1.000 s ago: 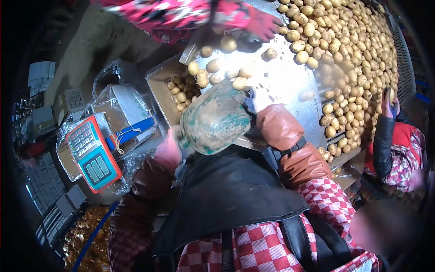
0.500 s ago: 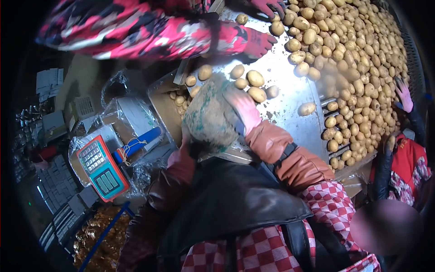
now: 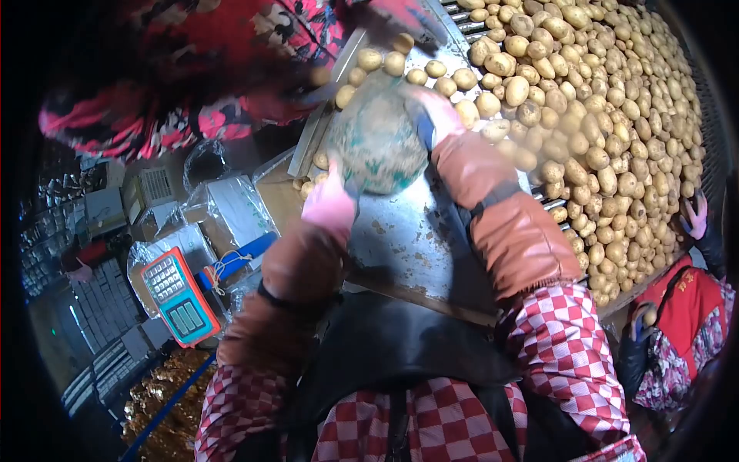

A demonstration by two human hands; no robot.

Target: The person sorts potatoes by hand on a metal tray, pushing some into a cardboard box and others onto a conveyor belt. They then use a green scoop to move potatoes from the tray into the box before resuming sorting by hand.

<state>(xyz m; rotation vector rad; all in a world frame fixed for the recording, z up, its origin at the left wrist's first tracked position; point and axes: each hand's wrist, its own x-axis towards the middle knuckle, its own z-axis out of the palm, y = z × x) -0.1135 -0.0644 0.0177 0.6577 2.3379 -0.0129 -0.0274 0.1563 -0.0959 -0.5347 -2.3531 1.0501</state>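
Note:
Both my hands grip a round, dirt-caked, grey-green thing shaped like a basin [image 3: 381, 138], held over the metal table [image 3: 400, 239]. My left hand [image 3: 331, 204], in a pink glove, is closed on its lower left edge. On its upper right side, my right hand [image 3: 440, 115] grips it in a pink and blue glove, slightly blurred. Loose potatoes [image 3: 465, 78] lie just beyond the basin and to its right. A few more potatoes [image 3: 369, 59] sit at its upper left.
A large potato heap [image 3: 608, 146] covers the slatted surface on the right. At upper left, another person's camouflage sleeve [image 3: 223, 119] reaches in. A co-worker's hand [image 3: 696, 215] is at the right edge. An orange scale display [image 3: 182, 300] stands at left, near plastic-wrapped boxes [image 3: 237, 208].
My hands and the basin have moved away from my body, farther up the metal table. The other person's gloved hand has drawn back to the left, and more potatoes lie at the table's far side.

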